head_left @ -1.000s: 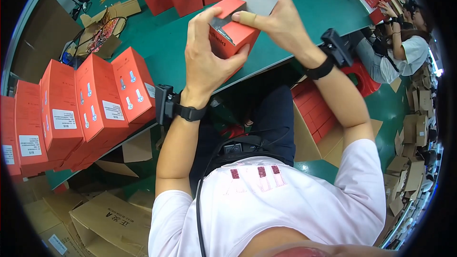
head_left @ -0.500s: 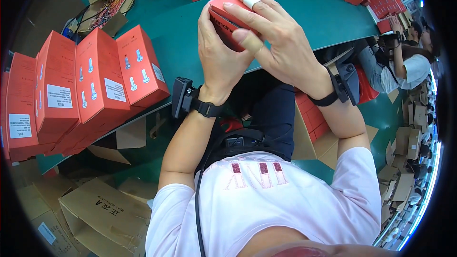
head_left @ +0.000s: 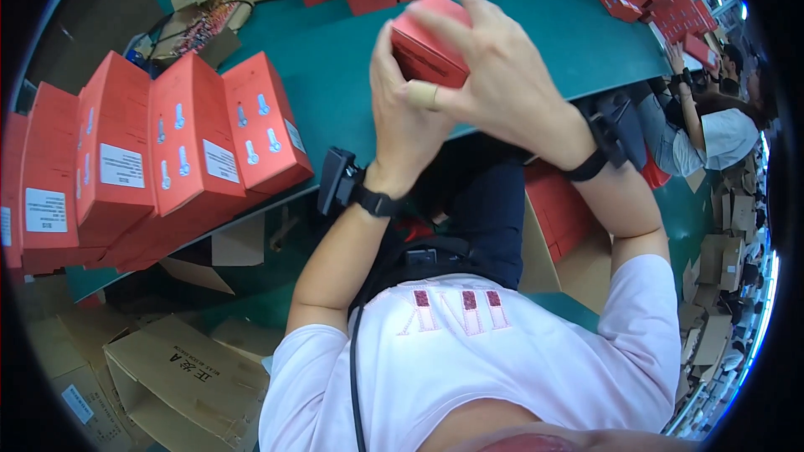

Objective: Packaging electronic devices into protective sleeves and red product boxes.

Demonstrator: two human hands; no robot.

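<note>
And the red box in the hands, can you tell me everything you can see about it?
The red box has flat sides and straight edges and looks like thin cardboard. Dark, blurry marks show on the side facing the person. Its top looks closed, though partly covered. It tilts in the air above the green table, near the edge. The left hand grips it from the left and below; the right hand reaches over its top. Its lower part is hidden.

Lighting is bright, the right fingers (head_left: 450, 31) look blurred, and fisheye distortion bends the dark edges.
</note>
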